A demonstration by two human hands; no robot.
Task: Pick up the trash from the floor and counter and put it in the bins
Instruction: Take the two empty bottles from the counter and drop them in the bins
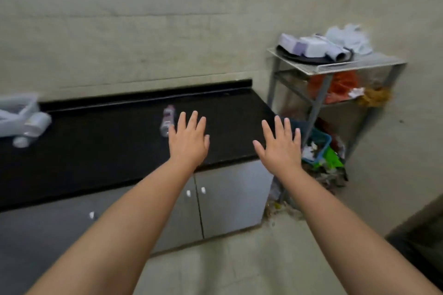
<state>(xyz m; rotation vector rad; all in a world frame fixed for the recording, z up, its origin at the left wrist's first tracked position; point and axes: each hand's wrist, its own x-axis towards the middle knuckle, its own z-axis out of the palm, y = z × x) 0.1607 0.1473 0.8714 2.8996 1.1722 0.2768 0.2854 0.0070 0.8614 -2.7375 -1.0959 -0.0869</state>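
Both my arms reach forward over the black counter (96, 141). My left hand (188, 140) is open, fingers spread, palm down, with nothing in it. An empty clear plastic bottle (167, 120) lies on the counter just left of its fingertips. My right hand (280, 145) is also open and empty, above the counter's right end. A blue basket (320, 145) holding paper scraps sits low beside the counter, under a metal rack. Loose litter (328, 176) is piled on the floor around it.
White plastic containers (24, 122) stand at the counter's far left. The grey metal rack (359, 64) in the corner carries white and purple packages on top and orange bags on its middle shelf. Grey cabinet doors (230, 199) are below the counter. A dark object (422, 235) sits at the right edge.
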